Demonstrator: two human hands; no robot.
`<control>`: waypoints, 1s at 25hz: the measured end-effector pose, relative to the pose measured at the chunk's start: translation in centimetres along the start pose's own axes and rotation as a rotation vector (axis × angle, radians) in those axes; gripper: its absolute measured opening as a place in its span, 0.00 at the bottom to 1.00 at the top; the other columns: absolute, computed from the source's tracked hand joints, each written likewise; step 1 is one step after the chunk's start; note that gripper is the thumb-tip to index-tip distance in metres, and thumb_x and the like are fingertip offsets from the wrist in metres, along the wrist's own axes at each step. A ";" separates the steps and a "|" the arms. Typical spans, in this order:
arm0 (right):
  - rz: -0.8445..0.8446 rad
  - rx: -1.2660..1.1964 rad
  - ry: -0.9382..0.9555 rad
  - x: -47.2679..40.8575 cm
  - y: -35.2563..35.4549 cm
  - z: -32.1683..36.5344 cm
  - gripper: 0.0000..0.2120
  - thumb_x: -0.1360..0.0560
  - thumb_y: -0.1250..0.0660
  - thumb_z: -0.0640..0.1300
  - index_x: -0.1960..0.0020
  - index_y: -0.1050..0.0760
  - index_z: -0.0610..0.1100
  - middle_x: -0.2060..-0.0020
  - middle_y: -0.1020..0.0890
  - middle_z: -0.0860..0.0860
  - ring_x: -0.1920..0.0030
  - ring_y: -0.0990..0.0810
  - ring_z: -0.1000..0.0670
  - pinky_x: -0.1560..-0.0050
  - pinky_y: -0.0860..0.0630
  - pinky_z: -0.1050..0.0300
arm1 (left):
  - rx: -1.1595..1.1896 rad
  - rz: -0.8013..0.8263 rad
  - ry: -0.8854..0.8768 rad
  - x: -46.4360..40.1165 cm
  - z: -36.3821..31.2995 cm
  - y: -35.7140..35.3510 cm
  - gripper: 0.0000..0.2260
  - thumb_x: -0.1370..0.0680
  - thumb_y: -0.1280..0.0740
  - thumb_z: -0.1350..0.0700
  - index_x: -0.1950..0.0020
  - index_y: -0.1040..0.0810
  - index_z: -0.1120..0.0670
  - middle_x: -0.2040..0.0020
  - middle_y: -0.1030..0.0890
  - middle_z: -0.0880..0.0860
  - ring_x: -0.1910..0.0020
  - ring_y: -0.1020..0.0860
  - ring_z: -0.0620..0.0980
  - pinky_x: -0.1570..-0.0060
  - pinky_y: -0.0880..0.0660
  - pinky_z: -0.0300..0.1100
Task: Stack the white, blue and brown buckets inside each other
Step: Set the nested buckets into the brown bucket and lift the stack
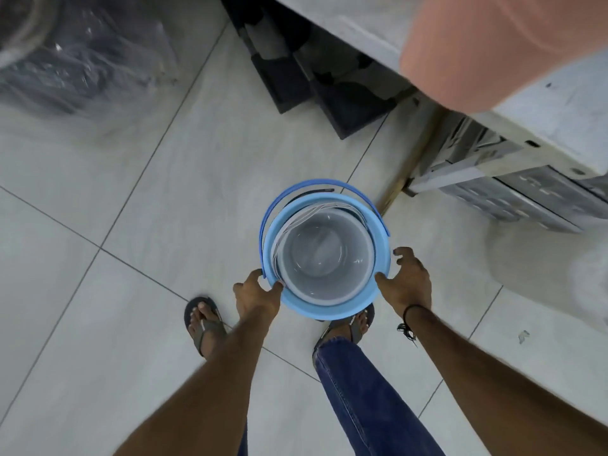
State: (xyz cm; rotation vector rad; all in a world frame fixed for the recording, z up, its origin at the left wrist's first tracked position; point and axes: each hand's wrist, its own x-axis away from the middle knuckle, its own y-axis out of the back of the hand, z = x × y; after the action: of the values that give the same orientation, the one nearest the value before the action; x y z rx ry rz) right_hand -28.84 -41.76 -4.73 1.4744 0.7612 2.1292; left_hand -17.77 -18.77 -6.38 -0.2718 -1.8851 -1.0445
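A white bucket [324, 255] sits nested inside a light blue bucket [330, 311] on the tiled floor in front of my feet. The blue bucket's darker blue handle [266, 222] lies folded back along its far rim. A thin dark edge [316, 192] shows just behind the blue rim; I cannot tell what it belongs to. No brown bucket is clearly visible. My left hand [255, 296] grips the blue rim on its near left side. My right hand [406, 281] touches the near right of the rim, thumb on the rim and fingers spread.
A white appliance and grey perforated metal parts [513, 189] stand to the right. Dark boxes [316, 77] lie ahead under a ledge. A plastic-wrapped dark bundle [75, 54] sits at the far left. A pink blurred shape [503, 47] fills the upper right corner.
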 end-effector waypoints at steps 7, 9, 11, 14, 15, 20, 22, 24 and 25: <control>0.099 -0.167 -0.208 -3.1 -0.2 2.3 0.19 0.29 0.32 0.36 0.39 0.28 0.43 0.49 0.18 0.41 0.56 0.22 0.43 0.50 0.19 0.48 | 0.475 0.237 0.193 -1.6 0.0 0.1 0.28 0.29 0.29 0.71 0.31 0.28 0.57 0.45 0.23 0.57 0.53 0.22 0.54 0.48 0.24 0.48; 0.142 -0.211 -0.252 -2.1 0.5 3.7 0.16 0.29 0.33 0.36 0.43 0.29 0.45 0.50 0.20 0.42 0.52 0.20 0.41 0.47 0.18 0.41 | 0.527 0.249 0.218 -0.7 -0.3 2.3 0.30 0.29 0.28 0.72 0.29 0.30 0.56 0.43 0.23 0.58 0.54 0.22 0.53 0.48 0.24 0.47; 0.186 -0.284 -0.278 0.3 1.5 5.7 0.15 0.30 0.33 0.36 0.46 0.31 0.48 0.50 0.20 0.42 0.48 0.19 0.40 0.45 0.19 0.39 | 0.544 0.269 0.223 1.2 -0.7 6.1 0.32 0.30 0.27 0.72 0.28 0.30 0.56 0.40 0.22 0.59 0.51 0.22 0.55 0.50 0.22 0.48; 0.226 -0.385 -0.264 5.6 4.1 10.0 0.14 0.36 0.31 0.36 0.53 0.29 0.47 0.49 0.19 0.41 0.47 0.18 0.38 0.44 0.19 0.37 | 0.535 0.308 0.168 5.1 -1.2 14.0 0.30 0.32 0.24 0.67 0.31 0.26 0.57 0.41 0.19 0.59 0.51 0.20 0.53 0.57 0.21 0.45; 0.237 -0.395 -0.246 8.1 5.5 12.0 0.12 0.37 0.31 0.35 0.58 0.28 0.47 0.51 0.19 0.42 0.48 0.18 0.38 0.44 0.20 0.35 | 0.528 0.318 0.134 7.0 -1.8 17.9 0.27 0.32 0.24 0.64 0.33 0.25 0.57 0.43 0.18 0.59 0.52 0.19 0.53 0.57 0.21 0.45; 0.223 -0.476 -0.164 22.1 13.2 24.0 0.08 0.38 0.30 0.31 0.63 0.25 0.39 0.59 0.20 0.40 0.58 0.19 0.40 0.47 0.19 0.34 | 0.401 0.426 -0.049 15.5 -5.7 35.9 0.23 0.31 0.22 0.50 0.39 0.24 0.53 0.47 0.16 0.57 0.53 0.18 0.54 0.45 0.21 0.52; 0.202 -0.486 -0.118 26.3 16.3 28.5 0.14 0.45 0.29 0.35 0.59 0.22 0.37 0.59 0.17 0.39 0.58 0.17 0.40 0.50 0.18 0.37 | 0.319 0.473 -0.163 18.1 -8.3 43.0 0.25 0.32 0.22 0.46 0.39 0.24 0.55 0.49 0.17 0.57 0.54 0.18 0.54 0.49 0.21 0.50; 0.162 -0.497 -0.030 30.5 19.6 34.2 0.21 0.50 0.29 0.40 0.57 0.18 0.37 0.60 0.14 0.41 0.56 0.14 0.40 0.51 0.16 0.39 | 0.264 0.479 -0.278 20.9 -11.6 50.5 0.24 0.32 0.24 0.43 0.43 0.22 0.56 0.55 0.18 0.56 0.56 0.18 0.53 0.51 0.21 0.48; 0.132 -0.513 0.004 32.4 21.4 36.9 0.19 0.48 0.29 0.40 0.57 0.19 0.37 0.62 0.15 0.42 0.57 0.14 0.40 0.52 0.16 0.40 | 0.272 0.491 -0.327 22.2 -13.4 53.3 0.22 0.31 0.24 0.43 0.45 0.21 0.56 0.58 0.18 0.56 0.58 0.19 0.53 0.51 0.21 0.48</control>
State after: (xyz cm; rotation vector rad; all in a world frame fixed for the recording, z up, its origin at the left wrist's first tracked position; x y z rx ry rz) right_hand -5.96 -30.47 42.34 1.2634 0.0970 2.2020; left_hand 8.79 -1.24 43.63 -0.7368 -2.0720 -0.4248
